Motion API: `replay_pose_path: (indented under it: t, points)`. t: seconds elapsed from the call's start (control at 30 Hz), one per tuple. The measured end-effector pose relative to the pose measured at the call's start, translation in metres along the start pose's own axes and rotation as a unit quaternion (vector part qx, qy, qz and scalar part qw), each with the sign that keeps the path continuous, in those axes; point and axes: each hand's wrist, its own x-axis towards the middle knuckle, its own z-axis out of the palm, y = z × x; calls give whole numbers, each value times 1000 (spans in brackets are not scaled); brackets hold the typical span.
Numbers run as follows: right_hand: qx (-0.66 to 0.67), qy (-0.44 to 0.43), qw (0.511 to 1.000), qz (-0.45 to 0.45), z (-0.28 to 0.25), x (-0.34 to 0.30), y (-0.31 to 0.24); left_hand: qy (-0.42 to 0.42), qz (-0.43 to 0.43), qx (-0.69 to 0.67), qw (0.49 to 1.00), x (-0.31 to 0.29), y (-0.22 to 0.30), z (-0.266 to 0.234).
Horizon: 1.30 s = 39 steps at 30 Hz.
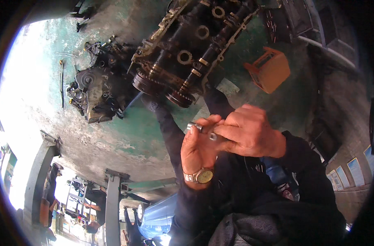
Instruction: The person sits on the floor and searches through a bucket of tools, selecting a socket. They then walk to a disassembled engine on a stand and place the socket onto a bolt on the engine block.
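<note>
My left hand (195, 152), with a wristwatch on its wrist, is held palm up in front of my body. Its thumb and fingers close on a short shiny metal cylinder (194, 126). Close beside it, my right hand (249, 132) is closed in a pinch, its fingertips over the left palm. At those fingertips shows a small, blurred metal piece (213, 136). Beyond both hands stands a dark, oily engine (195, 45) with its camshafts exposed and two toothed sprockets (181, 98) at the near end.
Left of the engine, a removed engine cover (92, 94) lies on the worn green floor. An orange stool (271, 70) stands to the right, near a dark tray (274, 25) with slim metal parts. Grey lift posts (112, 209), a blue car (160, 215) and other people (97, 205) are at lower left.
</note>
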Motion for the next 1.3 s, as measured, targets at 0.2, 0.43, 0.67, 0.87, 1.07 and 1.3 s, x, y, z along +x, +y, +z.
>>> replay_pose_path:
  t: [0.2,0.43,0.67,0.87,1.07,1.3]
  points:
    - [183,-2,980,77,1,11,12,29,23,385,922,-2,9,-7]
    - [264,-218,927,152,3,13,21,10,88,784,615,-3,8,-2]
    - [204,-140,946,210,8,18,50,88,79,744,657,-8,6,-4]
    - [181,217,904,322,-3,54,136,144,32,598,788,-19,17,-27]
    - [37,227,939,256,9,71,159,153,43,625,764,-28,30,-49]
    - [-52,194,956,213,7,72,150,163,37,597,785,-28,30,-51]
